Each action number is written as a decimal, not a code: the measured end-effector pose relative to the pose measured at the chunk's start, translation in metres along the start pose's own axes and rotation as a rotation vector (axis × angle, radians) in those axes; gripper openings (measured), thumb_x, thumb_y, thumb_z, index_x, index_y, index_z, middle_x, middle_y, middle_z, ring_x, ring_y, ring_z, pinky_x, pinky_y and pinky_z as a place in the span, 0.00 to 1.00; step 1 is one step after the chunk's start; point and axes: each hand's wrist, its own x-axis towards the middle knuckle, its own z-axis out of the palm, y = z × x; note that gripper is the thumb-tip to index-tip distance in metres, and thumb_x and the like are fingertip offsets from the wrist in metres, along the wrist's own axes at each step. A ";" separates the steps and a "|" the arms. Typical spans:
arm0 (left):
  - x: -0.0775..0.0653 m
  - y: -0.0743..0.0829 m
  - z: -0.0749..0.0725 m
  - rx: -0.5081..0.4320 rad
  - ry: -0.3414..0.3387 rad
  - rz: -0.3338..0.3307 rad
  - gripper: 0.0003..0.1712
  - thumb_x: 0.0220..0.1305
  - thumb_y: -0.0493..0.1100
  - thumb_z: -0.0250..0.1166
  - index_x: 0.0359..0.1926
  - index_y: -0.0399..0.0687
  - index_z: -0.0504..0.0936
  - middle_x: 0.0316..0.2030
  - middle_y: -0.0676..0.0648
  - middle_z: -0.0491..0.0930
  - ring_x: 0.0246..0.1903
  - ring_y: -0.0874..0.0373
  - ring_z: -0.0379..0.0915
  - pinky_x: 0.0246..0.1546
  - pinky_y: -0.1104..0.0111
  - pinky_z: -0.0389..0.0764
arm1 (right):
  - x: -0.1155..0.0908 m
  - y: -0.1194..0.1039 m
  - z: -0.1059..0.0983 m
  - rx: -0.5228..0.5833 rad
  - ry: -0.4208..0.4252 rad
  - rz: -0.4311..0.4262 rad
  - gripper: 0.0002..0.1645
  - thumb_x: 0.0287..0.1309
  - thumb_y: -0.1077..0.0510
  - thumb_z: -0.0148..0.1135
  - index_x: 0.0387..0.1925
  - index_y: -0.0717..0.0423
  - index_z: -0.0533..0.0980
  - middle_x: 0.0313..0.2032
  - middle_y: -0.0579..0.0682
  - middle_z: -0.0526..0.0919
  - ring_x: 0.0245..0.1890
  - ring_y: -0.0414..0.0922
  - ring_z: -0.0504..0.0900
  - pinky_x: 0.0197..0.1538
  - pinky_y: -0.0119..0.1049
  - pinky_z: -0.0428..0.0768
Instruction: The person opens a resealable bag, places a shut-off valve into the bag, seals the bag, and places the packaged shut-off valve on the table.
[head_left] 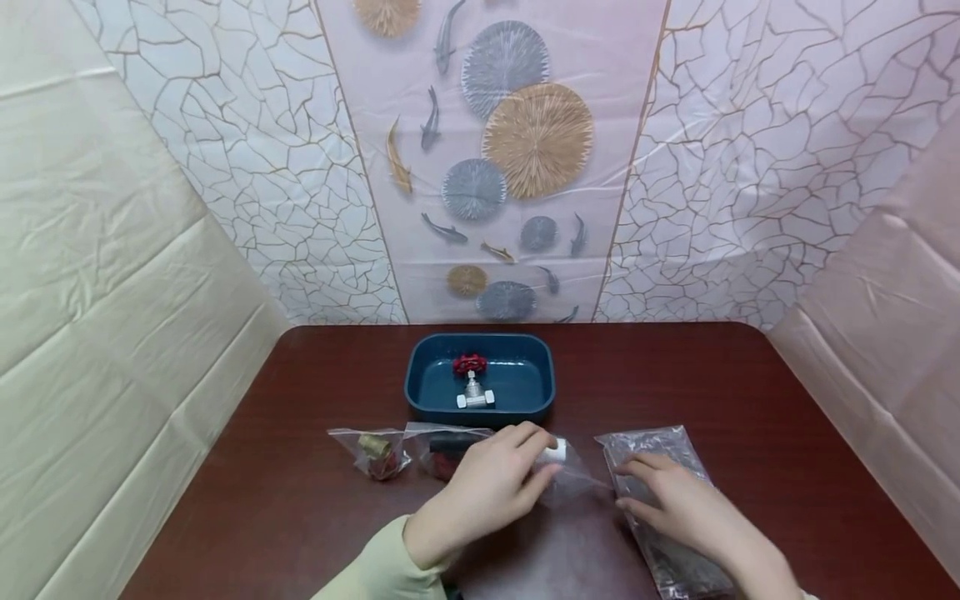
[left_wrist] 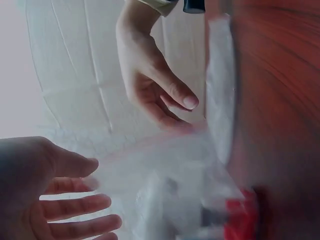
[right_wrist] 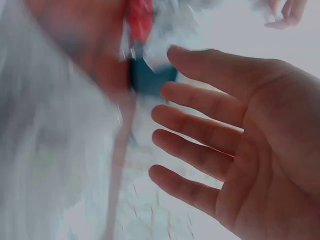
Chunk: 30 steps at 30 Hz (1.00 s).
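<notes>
My left hand [head_left: 491, 479] is over a clear zip bag [head_left: 577, 477] with a white piece [head_left: 555, 451] in it. The fingers stay loosely extended, fingertips right at the bag in the left wrist view. To the left lie a bag with a black piece [head_left: 448, 442] and something red, and a bag with a brass-coloured fitting [head_left: 375, 445] and a red part. My right hand [head_left: 682, 508] hovers over a stack of flat clear plastic bags [head_left: 693, 567], its fingers spread and holding nothing in the right wrist view.
Behind the bags stands a dark blue tray [head_left: 525, 383]. A metal valve [head_left: 475, 396] with a red handwheel lies in it. The dark red table [head_left: 645, 367] ends at a patterned backdrop [head_left: 315, 167] at the back, with pale cloth walls [head_left: 112, 292] at the sides.
</notes>
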 end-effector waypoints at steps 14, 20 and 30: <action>0.035 0.070 0.039 0.095 -0.139 0.269 0.11 0.71 0.54 0.62 0.49 0.59 0.82 0.42 0.60 0.77 0.40 0.68 0.76 0.34 0.79 0.75 | -0.083 0.067 -0.034 0.019 -0.180 0.373 0.27 0.47 0.61 0.76 0.50 0.65 0.79 0.44 0.57 0.82 0.46 0.59 0.82 0.46 0.58 0.79; 0.034 0.083 0.064 0.134 -0.283 0.313 0.11 0.70 0.56 0.62 0.48 0.62 0.81 0.40 0.63 0.75 0.40 0.71 0.75 0.31 0.80 0.74 | -0.091 0.069 -0.019 0.033 -0.226 0.344 0.29 0.43 0.57 0.79 0.49 0.62 0.80 0.44 0.52 0.81 0.42 0.50 0.81 0.44 0.49 0.81; 0.020 0.081 0.093 0.151 -0.484 0.372 0.10 0.70 0.55 0.62 0.48 0.63 0.80 0.38 0.63 0.76 0.36 0.71 0.75 0.31 0.78 0.75 | -0.090 0.056 0.012 0.143 -0.267 0.162 0.22 0.43 0.54 0.80 0.39 0.56 0.80 0.36 0.41 0.74 0.32 0.31 0.73 0.32 0.35 0.76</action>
